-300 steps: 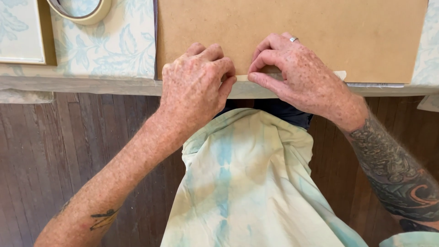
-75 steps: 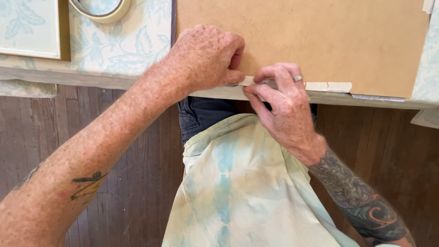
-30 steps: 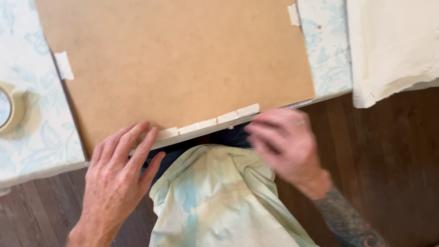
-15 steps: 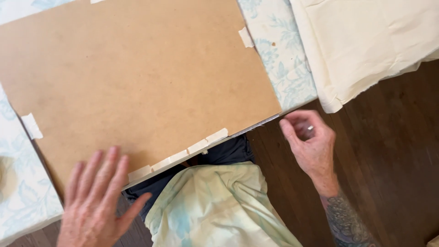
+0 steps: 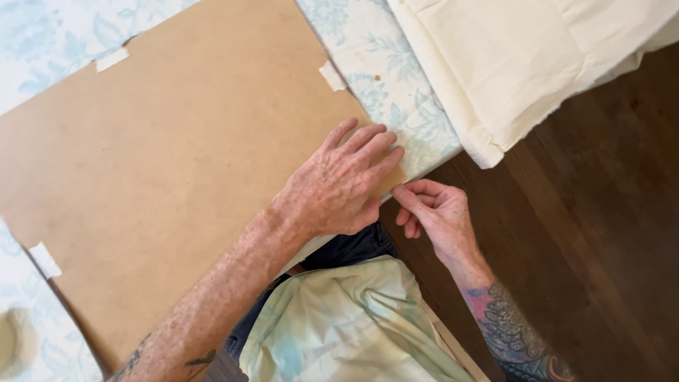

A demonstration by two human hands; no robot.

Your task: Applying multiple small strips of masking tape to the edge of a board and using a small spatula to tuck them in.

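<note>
Far left bottom edge, a blurred roll of tape (image 5: 13,339) is cut off by the frame, lying on the pale blue floral tablecloth (image 5: 396,85); what's inside its ring can't be told. A small tape tab (image 5: 44,259) sticks the brown backing board (image 5: 163,163) down at its left edge, another tape tab (image 5: 112,59) sits on its upper edge, a third tape tab (image 5: 332,75) on its right edge. The board lies flat on the tablecloth, turned at an angle, covering most of the table in view, near corner pointing toward the person. Left hand (image 5: 339,187) lies palm-down on the board's near right corner, fingers spread flat and pressing, gripping nothing; forearm crosses the lower part of the board. Just right of it, the right hand (image 5: 435,212) is at the board's corner edge, thumb and forefinger pinched together on what looks like a strip of tape at the edge, though the strip itself is mostly hidden by the fingers; the hands nearly touch. Below, pale green patterned shirt (image 5: 353,325) and dark trousers. Upper right, folded cream cloth (image 5: 523,64) lies on the table, overhanging its edge, well apart from the hands. Dark wooden floor (image 5: 601,233) on the right.
</note>
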